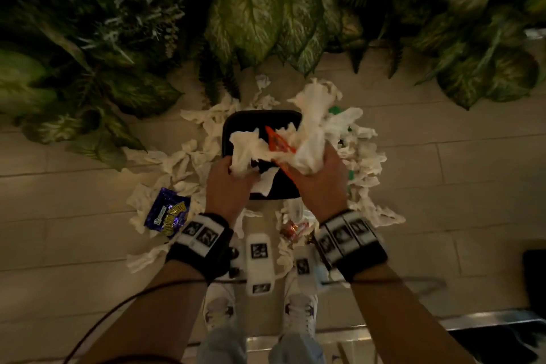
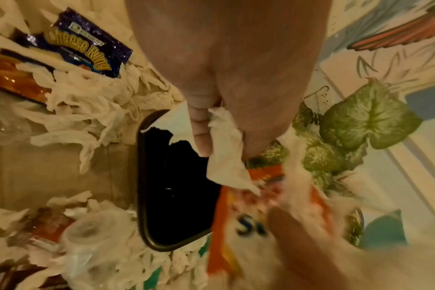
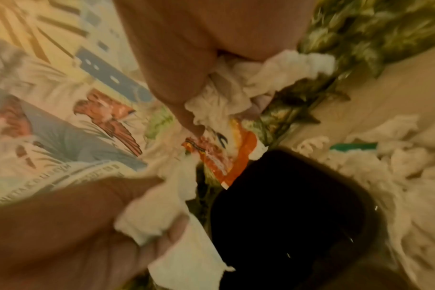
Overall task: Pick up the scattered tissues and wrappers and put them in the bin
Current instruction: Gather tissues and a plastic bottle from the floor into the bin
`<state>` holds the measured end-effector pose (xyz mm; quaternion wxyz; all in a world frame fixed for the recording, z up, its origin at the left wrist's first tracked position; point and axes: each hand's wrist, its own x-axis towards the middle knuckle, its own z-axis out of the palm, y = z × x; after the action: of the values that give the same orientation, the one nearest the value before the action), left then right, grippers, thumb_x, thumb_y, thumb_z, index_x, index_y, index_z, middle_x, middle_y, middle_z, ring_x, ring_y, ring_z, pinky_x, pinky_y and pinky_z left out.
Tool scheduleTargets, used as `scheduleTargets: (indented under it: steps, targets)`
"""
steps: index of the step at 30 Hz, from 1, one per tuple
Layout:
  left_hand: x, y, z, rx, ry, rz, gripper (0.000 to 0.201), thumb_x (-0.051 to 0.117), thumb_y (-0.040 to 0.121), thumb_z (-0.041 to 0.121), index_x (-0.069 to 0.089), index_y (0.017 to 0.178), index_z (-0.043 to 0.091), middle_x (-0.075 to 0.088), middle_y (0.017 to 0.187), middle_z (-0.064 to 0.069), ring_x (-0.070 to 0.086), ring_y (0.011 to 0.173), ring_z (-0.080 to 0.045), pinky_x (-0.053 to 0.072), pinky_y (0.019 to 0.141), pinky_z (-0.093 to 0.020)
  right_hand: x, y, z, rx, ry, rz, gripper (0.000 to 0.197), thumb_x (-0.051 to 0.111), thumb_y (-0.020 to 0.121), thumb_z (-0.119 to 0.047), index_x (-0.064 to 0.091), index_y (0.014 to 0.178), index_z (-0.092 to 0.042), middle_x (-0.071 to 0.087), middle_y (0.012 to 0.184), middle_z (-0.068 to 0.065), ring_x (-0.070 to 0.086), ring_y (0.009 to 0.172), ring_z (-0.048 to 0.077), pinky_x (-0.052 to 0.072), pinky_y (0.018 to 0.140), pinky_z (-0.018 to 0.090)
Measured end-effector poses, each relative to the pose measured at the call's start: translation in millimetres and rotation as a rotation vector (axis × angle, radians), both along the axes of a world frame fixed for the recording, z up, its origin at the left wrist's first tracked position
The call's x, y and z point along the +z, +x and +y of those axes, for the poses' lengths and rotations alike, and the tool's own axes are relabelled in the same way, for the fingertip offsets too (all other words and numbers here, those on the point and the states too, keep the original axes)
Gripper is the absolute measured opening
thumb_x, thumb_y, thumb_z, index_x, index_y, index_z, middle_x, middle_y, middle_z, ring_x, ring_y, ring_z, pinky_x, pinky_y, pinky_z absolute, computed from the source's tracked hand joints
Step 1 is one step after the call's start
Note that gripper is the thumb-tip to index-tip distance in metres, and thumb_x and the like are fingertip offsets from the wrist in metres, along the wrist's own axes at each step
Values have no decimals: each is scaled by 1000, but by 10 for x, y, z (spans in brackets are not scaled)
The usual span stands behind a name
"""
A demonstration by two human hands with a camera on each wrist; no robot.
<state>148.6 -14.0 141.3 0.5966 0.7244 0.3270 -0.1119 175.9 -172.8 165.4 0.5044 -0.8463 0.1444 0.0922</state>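
Note:
A black square bin (image 1: pixel 236 121) stands on the tiled floor, ringed by scattered white tissues (image 1: pixel 177 162). Both hands hover over its mouth. My left hand (image 1: pixel 229 179) grips a bunch of white tissue (image 1: pixel 245 148), which shows between thumb and fingers in the left wrist view (image 2: pixel 224 155). My right hand (image 1: pixel 313 174) grips a larger wad of tissues (image 1: pixel 313 133) together with an orange wrapper (image 1: pixel 276 142), also seen as the orange wrapper (image 3: pixel 226 157). A purple snack wrapper (image 1: pixel 168 216) lies on the floor to the left.
Big leafy plants (image 1: pixel 260 9) crowd the far side right behind the bin. A reddish wrapper (image 1: pixel 294 229) and more tissues lie near my white shoes (image 1: pixel 300 313). A tissue roll (image 2: pixel 92 231) and a green wrapper (image 1: pixel 335 111) lie by the bin.

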Motion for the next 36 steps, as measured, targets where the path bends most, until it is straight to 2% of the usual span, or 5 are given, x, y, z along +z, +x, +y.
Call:
scheduleTargets:
  steps: [9,18,23,28,36]
  targets:
    - [-630,396,96,15,-6,201,40,70,67,35,59,100,14,64,105,-8,61,98,-33,53,86,-53,-1138,325,330,323,-231,589,117,82,66,-34,0,148,-16,21,152,17,31,136,36,37,107,48]
    - [-975,537,-29,-719,127,238,49,57,88,30,46,136,24,53,137,-6,55,119,-27,45,102,-38,-773,-229,-632,183,-153,119,14,59,87,-12,62,100,-15,67,92,4,63,80,16,53,70,26]
    - [-783,104,210,-503,66,61,26,53,92,18,63,116,18,67,113,-4,63,101,-16,53,85,-31,-1209,-931,-1102,111,-314,404,15,57,83,-2,60,83,-17,66,83,7,63,71,18,50,66,20]
    - [-846,-817,621,-322,252,92,6,61,87,20,65,84,17,68,75,2,63,67,-12,47,59,-20,-1850,-1263,-927,429,-505,716,29,56,85,-17,58,113,-10,61,120,15,55,113,32,45,94,37]
    - [-1734,-2096,1287,-334,402,569,14,62,85,20,63,76,8,69,80,-10,65,81,-30,47,72,-35,-2285,-1028,-71,826,-925,338,69,74,69,-38,49,131,-20,51,131,24,49,119,45,40,95,60]
